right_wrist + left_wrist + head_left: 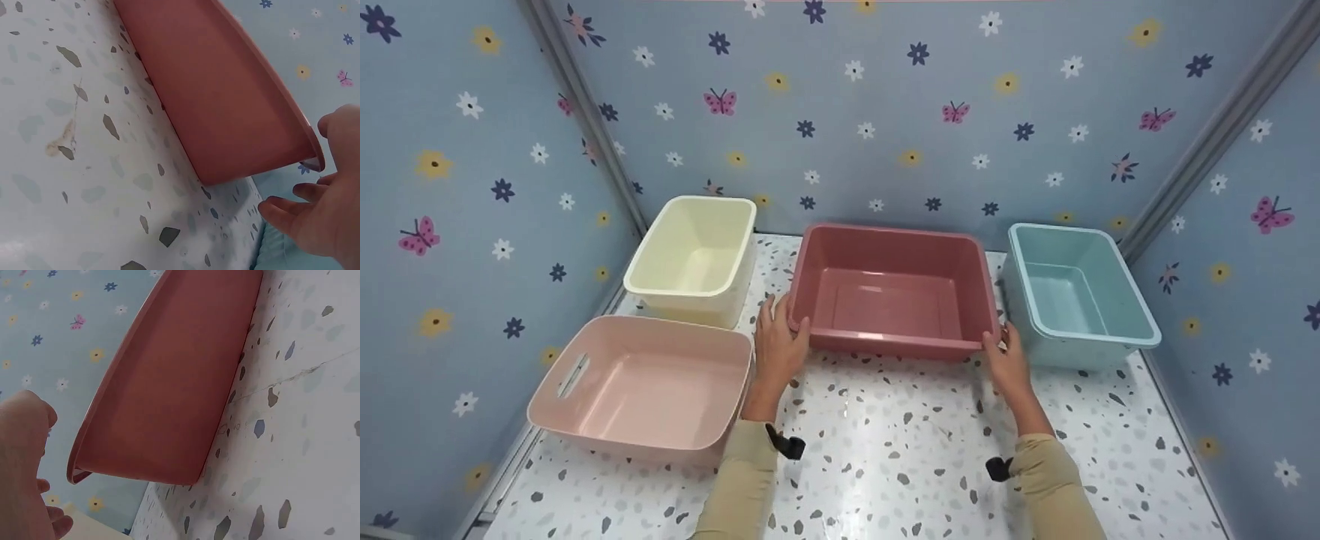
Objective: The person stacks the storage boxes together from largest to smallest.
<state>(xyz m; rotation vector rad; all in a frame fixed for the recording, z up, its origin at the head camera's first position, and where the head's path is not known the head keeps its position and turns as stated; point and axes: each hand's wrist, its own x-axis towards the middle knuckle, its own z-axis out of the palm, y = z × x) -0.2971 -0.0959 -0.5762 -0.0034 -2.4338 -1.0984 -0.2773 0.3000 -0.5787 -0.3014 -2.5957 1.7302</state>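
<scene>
A dark red plastic tub (pixel 892 345) stands on the speckled white table against the back wall. At its front left corner is my left hand (pixel 778 345), fingers pointing forward along the side. The left wrist view shows a gap between that hand (pixel 25 461) and the tub's rim (pixel 84 433). My right hand (pixel 1009 364) is at the front right corner, its thumb close to the rim. In the right wrist view, the fingers of the right hand (pixel 320 208) are loosely extended beside the tub (pixel 225 107); whether the thumb touches, I cannot tell.
A cream tub (pixel 735 307) stands at the back left, with a pink tub (pixel 652 442) in front of it. To the right is a light blue tub (pixel 1080 352), close to the right hand. Flower-patterned walls (pixel 885 97) enclose the speckled table (pixel 877 465) on three sides.
</scene>
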